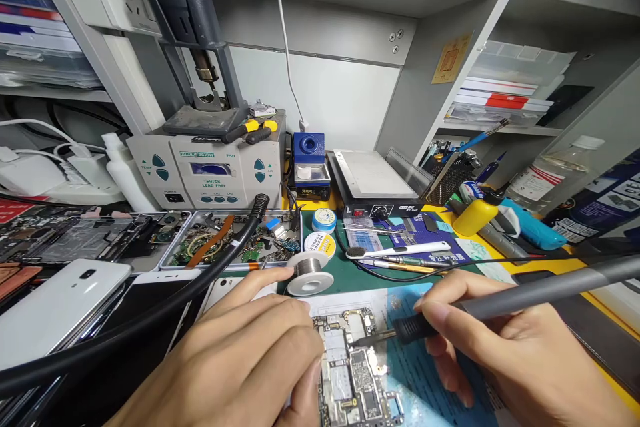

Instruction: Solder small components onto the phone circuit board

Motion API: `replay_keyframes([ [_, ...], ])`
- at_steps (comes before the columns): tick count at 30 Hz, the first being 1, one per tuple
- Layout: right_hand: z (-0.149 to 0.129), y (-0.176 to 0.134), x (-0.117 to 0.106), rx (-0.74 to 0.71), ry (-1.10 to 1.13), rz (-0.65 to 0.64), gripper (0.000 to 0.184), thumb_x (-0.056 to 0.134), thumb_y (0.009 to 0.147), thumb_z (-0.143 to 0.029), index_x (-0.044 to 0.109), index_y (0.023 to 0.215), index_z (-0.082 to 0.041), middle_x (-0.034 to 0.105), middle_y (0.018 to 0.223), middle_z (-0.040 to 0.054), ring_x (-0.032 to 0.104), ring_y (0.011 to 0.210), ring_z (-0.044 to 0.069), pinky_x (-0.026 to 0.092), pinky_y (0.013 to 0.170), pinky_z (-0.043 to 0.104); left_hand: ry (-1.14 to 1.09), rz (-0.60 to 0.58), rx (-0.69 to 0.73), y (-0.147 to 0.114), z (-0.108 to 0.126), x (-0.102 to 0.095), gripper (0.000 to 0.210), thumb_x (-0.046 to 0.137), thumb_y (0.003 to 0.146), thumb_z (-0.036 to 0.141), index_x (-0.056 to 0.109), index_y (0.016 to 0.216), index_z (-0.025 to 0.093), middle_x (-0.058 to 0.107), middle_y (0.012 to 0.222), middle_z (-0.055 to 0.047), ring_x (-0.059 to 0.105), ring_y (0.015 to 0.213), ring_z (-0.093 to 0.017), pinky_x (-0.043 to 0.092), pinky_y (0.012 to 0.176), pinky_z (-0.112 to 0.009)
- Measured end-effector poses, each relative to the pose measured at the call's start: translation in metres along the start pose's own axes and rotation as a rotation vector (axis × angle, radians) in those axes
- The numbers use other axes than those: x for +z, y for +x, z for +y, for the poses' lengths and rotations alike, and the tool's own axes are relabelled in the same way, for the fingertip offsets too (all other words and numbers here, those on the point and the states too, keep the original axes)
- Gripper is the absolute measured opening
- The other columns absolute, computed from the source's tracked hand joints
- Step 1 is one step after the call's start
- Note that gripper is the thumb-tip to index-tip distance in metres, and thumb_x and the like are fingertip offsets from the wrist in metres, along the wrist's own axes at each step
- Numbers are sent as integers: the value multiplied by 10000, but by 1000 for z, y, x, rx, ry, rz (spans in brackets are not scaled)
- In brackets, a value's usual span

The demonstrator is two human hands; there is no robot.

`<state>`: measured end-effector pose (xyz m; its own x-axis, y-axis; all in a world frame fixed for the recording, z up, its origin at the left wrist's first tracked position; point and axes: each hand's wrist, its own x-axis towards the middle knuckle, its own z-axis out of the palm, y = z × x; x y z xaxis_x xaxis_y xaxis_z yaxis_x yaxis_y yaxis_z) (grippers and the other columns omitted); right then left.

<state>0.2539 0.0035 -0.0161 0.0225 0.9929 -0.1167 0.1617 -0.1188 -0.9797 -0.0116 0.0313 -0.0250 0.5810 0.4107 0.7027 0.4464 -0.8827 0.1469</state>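
A phone circuit board (361, 363) lies on a blue-and-white printed sheet (425, 380) in front of me. My right hand (480, 333) grips a soldering iron (540, 293) like a pen, its metal tip angled down to the left onto the upper middle of the board. My left hand (240, 353) covers the board's left edge, most fingers curled and the thumb tucked low; what they hold, if anything, is hidden. Its index finger reaches out to a white spool of solder wire (310, 273), seemingly touching it.
A thick black hose (220, 267) crosses the left side above several phones (65, 307). Behind are a hot-air station (215, 170), an iron stand (311, 167) and a heating plate (375, 177). A toothbrush (400, 250) and a yellow bottle (477, 213) lie beyond my right hand.
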Motion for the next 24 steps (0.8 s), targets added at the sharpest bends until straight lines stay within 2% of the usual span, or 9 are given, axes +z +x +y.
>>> replay_keyframes([
  [11,-8,-1,4,74,72,-2,260,810,748,-407,657,692,-204,620,521,-45,575,394,114,467,354,168,-15,-7,-2,2,-1,-1,216,627,809,30,637,941,201,722,802,36,716,788,-125,488,1064,-338],
  [16,-14,0,7,118,58,17,343,777,761,-486,638,667,-187,599,495,-35,552,373,117,442,323,175,-9,-14,4,2,-1,-1,215,643,806,44,640,950,203,723,798,36,717,781,-131,500,1048,-354],
  [20,-20,-1,9,155,51,47,273,822,713,-381,639,660,-185,598,499,-43,551,383,120,447,333,181,3,0,5,2,0,-1,202,642,804,47,633,930,204,710,769,39,721,765,-133,516,1029,-352],
  [24,-20,-1,8,172,65,20,229,810,715,-334,642,665,-188,598,495,-47,557,383,125,450,334,185,4,23,-9,4,0,1,190,608,808,40,618,881,215,688,725,50,718,726,-122,536,1006,-335],
])
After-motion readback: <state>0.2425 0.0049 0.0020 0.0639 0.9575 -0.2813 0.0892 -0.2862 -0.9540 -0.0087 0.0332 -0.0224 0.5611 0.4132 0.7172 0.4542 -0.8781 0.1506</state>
